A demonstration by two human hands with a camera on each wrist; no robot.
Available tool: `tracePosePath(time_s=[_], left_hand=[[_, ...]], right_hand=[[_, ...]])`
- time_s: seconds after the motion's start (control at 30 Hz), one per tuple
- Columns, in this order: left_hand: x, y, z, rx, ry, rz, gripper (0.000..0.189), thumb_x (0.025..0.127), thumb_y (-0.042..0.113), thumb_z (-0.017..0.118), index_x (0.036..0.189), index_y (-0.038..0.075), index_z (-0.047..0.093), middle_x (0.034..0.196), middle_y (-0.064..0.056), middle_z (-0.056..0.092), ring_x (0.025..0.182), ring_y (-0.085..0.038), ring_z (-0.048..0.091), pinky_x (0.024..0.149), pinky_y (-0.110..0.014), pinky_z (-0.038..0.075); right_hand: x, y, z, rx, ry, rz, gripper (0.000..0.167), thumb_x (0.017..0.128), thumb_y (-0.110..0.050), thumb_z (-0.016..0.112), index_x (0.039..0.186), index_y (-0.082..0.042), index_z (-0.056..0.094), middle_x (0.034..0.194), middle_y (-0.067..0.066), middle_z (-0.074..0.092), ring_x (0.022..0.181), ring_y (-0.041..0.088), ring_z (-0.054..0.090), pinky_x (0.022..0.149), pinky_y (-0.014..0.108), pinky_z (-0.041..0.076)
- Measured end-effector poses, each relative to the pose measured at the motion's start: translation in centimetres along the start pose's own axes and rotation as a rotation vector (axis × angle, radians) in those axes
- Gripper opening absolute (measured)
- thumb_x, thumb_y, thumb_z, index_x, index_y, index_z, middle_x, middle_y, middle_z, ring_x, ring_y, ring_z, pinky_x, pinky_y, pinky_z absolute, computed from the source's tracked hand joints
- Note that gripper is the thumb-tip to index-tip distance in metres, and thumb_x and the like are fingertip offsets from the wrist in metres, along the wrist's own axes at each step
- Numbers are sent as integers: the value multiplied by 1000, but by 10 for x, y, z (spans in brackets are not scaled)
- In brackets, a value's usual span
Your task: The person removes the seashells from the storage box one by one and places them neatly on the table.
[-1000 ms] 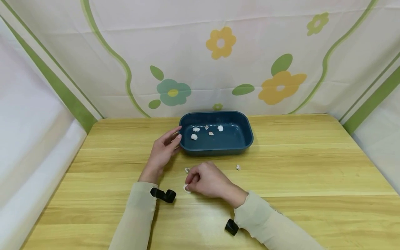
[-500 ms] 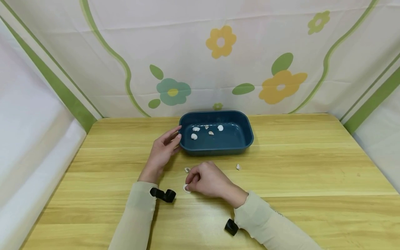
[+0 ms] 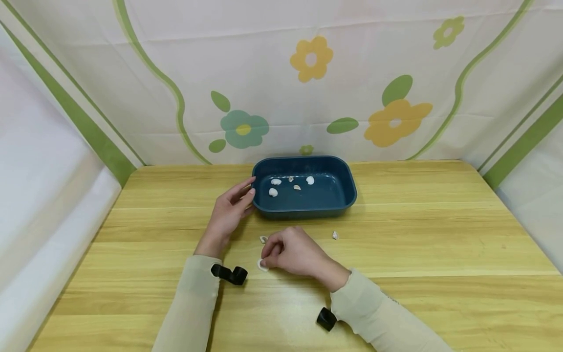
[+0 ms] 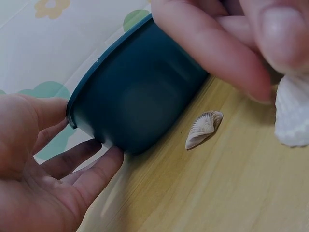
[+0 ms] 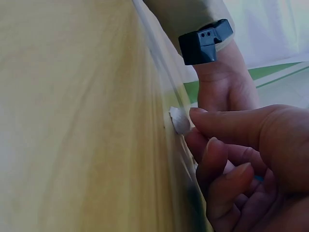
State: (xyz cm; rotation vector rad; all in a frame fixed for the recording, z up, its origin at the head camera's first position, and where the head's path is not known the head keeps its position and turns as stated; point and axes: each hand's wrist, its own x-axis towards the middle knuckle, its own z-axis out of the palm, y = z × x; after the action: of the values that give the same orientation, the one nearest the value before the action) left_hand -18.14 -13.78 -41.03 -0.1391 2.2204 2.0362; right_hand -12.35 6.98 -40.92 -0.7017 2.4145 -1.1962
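Observation:
In the head view, my left hand (image 3: 227,212) touches the left end of a dark blue plastic basin (image 3: 303,214). Its fairly straight fingers lie against the outer wall, also seen in the left wrist view, and one digit reaches the rim. Just in front of the basin, my right hand (image 3: 292,252) pinches a white ribbed seashell (image 3: 262,265) between thumb and fingertips, low over the wooden table. A second seashell (image 4: 204,129) lies between the basin and the right hand. Inside the basin are several small shells, including a white shell (image 3: 273,192) near the left end.
Another small shell (image 3: 335,235) lies on the wooden table (image 3: 418,234), right of the right hand. A floral white curtain (image 3: 272,78) hangs close behind the basin, and white cloth (image 3: 53,186) borders the left side. Black wrist cameras (image 3: 237,275) sit on both sleeves.

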Motion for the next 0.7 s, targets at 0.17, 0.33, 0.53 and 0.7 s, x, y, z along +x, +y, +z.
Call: tracePosePath(time_s=[0.17, 0.33, 0.53, 0.7], left_hand=[[0, 0, 0, 5, 1, 1, 43, 111, 31, 62, 155, 31, 60, 162, -6, 53, 145, -25, 57, 114, -46, 56], [-1, -1, 0, 18, 8, -10, 44, 111, 31, 62, 155, 32, 60, 163, -6, 53, 145, -26, 57, 114, -45, 56], [-1, 0, 1, 16, 9, -11, 44, 111, 30, 62, 155, 31, 60, 163, -7, 53, 144, -27, 58, 114, -45, 56], [-1, 0, 1, 14, 10, -4, 44, 112, 30, 62, 155, 31, 60, 163, -8, 52, 144, -27, 58, 114, -45, 55]], right_hand=[[-1, 1, -8, 51, 6, -10, 7, 91, -17, 88, 88, -20, 83, 75, -9, 73, 62, 9, 63, 57, 24, 53], [-2, 0, -19, 140, 13, -7, 4, 92, -16, 87, 91, -16, 83, 75, 0, 77, 52, 14, 63, 52, 28, 56], [-5, 0, -36, 172, 45, 7, 5, 93, -19, 86, 94, -15, 84, 82, 6, 81, 56, 30, 68, 51, 30, 56], [-8, 2, -49, 192, 70, 9, 6, 93, -19, 86, 96, -14, 84, 88, 12, 81, 61, 39, 70, 49, 28, 53]])
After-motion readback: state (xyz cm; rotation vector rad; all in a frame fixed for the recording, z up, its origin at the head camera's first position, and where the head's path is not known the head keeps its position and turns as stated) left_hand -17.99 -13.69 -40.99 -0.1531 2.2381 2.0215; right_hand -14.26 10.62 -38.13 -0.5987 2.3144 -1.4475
